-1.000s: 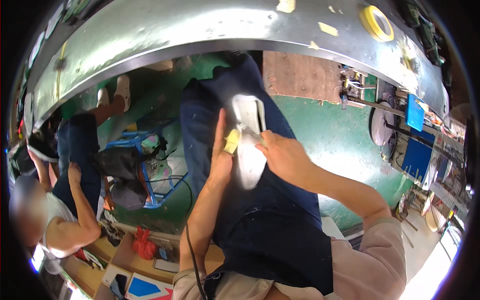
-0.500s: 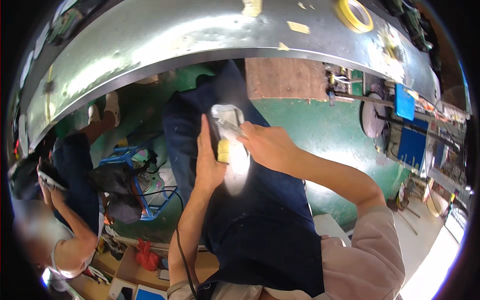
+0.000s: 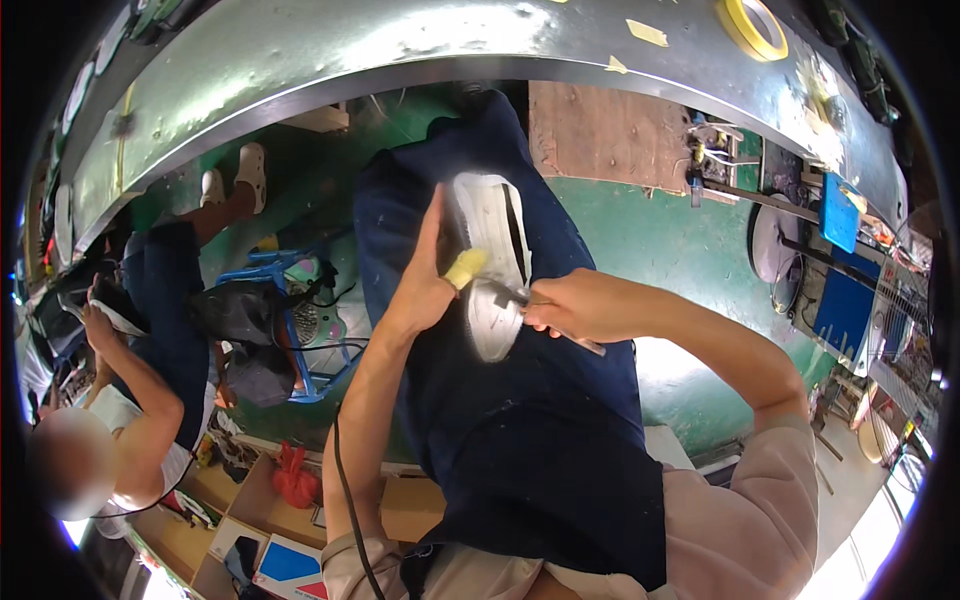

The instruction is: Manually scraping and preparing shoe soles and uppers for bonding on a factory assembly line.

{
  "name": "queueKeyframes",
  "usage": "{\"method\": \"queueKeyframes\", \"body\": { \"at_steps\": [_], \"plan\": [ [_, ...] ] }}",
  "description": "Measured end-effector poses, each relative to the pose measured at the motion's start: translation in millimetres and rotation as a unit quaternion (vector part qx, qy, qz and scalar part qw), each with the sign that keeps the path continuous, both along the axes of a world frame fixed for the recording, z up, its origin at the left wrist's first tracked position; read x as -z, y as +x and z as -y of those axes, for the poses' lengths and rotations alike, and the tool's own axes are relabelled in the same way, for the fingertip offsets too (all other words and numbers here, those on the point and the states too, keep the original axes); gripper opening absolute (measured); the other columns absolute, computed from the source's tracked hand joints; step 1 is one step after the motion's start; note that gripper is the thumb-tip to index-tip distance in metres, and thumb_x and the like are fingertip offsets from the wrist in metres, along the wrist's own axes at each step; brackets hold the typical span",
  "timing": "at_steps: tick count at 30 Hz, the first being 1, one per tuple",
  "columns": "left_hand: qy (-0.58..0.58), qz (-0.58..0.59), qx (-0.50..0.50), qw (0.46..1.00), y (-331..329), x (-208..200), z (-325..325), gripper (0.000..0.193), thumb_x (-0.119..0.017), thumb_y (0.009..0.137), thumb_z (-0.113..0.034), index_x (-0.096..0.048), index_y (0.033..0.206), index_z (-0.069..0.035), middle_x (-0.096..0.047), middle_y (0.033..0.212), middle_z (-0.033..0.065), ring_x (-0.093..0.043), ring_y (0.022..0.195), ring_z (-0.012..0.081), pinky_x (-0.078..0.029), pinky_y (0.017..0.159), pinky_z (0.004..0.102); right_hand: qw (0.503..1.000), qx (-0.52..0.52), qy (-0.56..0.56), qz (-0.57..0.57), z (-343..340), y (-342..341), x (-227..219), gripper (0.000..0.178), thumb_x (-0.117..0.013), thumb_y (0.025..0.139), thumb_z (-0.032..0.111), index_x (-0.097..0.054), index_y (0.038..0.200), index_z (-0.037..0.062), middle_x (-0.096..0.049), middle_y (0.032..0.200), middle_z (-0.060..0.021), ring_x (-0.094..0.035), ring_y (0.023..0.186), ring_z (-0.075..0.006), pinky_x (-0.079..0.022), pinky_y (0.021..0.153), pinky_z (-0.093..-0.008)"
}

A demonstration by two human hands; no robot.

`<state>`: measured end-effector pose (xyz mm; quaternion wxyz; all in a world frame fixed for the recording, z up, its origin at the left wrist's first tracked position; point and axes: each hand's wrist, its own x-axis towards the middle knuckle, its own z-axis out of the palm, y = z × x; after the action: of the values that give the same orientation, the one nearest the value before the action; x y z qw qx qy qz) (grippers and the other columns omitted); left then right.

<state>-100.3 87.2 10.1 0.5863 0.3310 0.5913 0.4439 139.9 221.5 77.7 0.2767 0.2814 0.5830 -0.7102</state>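
Observation:
A white shoe (image 3: 495, 325) lies lengthwise on my navy apron, over my lap. A dark narrow gap runs down the right side of its far half. My left hand (image 3: 420, 290) grips the shoe from the left, fingers stretched along its side and thumb across it. Something yellow (image 3: 466, 268), perhaps a wrap, covers the thumb tip. My right hand (image 3: 580, 305) is closed round a slim metal tool (image 3: 592, 346); its dark-and-silver head meets the shoe's near half. The fingers partly hide it, so its exact kind is unclear.
A metal-topped bench (image 3: 300, 75) curves across ahead, with a yellow tape roll (image 3: 752, 28) on it. At left, another person sits holding a shoe, near a blue stool (image 3: 318, 385) with dark bags. Cardboard boxes (image 3: 240, 500) stand behind on my left. A cable hangs by my left arm.
The shoe now appears farther away and its surface shows more clearly. My right hand with the tool has moved from the shoe's far half to its near half.

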Motion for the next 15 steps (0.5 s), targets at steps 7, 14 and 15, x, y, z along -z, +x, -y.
{"method": "queueKeyframes", "body": {
  "at_steps": [7,14,15],
  "plan": [
    [0.023,0.01,-0.008,1.0,4,14,6,0.099,-0.067,0.104,-0.002,-0.002,0.178,-0.014,-0.033,0.173,0.0212,-0.045,0.153,0.0332,-0.037,0.125,0.0418,0.924,-0.128,0.333,-0.137,14,6,19,0.044,-0.059,0.111,0.047,-0.061,0.106,0.003,-0.068,0.076,-0.0185,-0.068,0.073,-0.0442,-0.051,0.067,-0.0536],
    [0.1,-0.054,0.026,0.993,3,30,15,0.101,-0.066,0.105,-0.004,0.003,0.178,-0.015,-0.036,0.171,0.0198,-0.05,0.148,0.0323,-0.04,0.122,0.0411,0.911,-0.134,0.341,-0.191,5,15,31,0.052,-0.055,0.11,0.055,-0.06,0.104,0.0038,-0.066,0.072,-0.0189,-0.068,0.071,-0.0445,-0.052,0.066,-0.0545],
    [0.088,-0.058,0.035,0.994,4,26,14,0.101,-0.066,0.105,-0.003,0.003,0.178,-0.014,-0.033,0.172,0.0192,-0.048,0.15,0.0322,-0.038,0.123,0.041,0.904,-0.166,0.35,-0.181,-1,14,24,0.053,-0.055,0.11,0.055,-0.06,0.102,0.0035,-0.066,0.071,-0.0191,-0.068,0.071,-0.0441,-0.052,0.066,-0.0545]
  ]
}}
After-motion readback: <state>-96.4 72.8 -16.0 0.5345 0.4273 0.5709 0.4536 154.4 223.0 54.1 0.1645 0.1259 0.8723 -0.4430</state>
